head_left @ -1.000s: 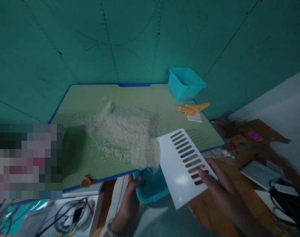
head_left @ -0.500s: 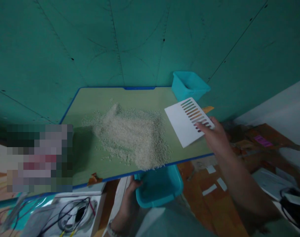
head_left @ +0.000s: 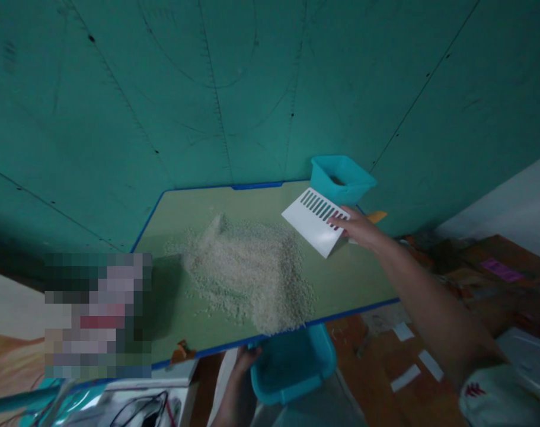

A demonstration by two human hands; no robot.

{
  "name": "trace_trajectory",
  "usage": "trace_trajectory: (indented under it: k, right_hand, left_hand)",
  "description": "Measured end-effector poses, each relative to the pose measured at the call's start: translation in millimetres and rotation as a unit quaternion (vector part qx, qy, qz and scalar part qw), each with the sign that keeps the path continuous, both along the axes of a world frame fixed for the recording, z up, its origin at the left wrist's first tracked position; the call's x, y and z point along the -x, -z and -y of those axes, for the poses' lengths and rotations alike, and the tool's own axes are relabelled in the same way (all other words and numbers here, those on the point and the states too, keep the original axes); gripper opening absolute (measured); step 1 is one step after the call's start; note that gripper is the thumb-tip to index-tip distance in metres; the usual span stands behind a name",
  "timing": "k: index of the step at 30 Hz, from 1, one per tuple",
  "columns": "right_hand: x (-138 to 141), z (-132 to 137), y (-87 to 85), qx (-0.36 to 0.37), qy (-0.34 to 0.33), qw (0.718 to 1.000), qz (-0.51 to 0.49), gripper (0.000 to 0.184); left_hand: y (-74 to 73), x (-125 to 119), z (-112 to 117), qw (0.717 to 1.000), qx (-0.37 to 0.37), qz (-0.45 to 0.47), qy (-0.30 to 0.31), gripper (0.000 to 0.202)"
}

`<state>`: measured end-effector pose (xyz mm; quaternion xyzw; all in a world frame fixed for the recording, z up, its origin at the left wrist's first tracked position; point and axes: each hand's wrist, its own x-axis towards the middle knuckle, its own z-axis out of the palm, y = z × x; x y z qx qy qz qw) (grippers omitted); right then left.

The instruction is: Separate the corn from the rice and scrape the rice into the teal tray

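A heap of white grains like rice (head_left: 252,267) is spread over the pale green tabletop (head_left: 181,210) and reaches its front edge. My right hand (head_left: 352,225) grips a white flat scraper (head_left: 316,237) with a row of slots by its slotted end. The scraper is tilted, to the right of the heap and apart from it. Below the front edge, my left hand (head_left: 245,365) holds a teal plastic bin (head_left: 294,379) by its left rim, its mouth under the grains at the edge. The lower fingers of that hand are hidden.
Another teal bin (head_left: 343,190) stands at the table's back right corner, something dark inside. A green wall (head_left: 252,89) rises behind. An orange pointed item (head_left: 376,217) lies at the right edge, and a blurred-out object (head_left: 105,314) is at left. Cables (head_left: 140,409) lie below.
My right hand has moved the scraper leftward, toward the heap, and turned it somewhat flatter. My left hand still holds the bin under the edge. The whole view has shifted with my head.
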<state>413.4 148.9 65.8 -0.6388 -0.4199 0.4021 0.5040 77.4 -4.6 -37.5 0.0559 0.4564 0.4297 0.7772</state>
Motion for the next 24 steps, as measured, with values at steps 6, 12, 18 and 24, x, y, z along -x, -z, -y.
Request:
trace_trajectory:
  k: [6, 12, 18, 24]
  right_hand:
    - [12.4, 35.5, 0.5, 0.025, -0.046, 0.998, -0.016, 0.036]
    - [29.8, 77.3, 3.6, 0.04, -0.025, 0.999, -0.027, 0.039]
    - [66.9, 130.5, 16.5, 0.064, 0.001, 0.998, -0.016, 0.038]
    - [105.8, 175.1, 17.1, 0.083, 0.047, 0.995, 0.011, 0.042]
  left_hand:
    - [-2.5, 1.6, -6.1, 1.0, 0.002, 0.004, 0.021, 0.028]
    - [6.2, 3.1, -3.6, 0.998, -0.019, 0.037, 0.041, 0.028]
    - [5.1, -4.6, 0.4, 0.999, -0.014, 0.034, 0.031, 0.024]
    - [-11.4, -9.2, 2.5, 0.999, -0.021, -0.001, 0.032, 0.019]
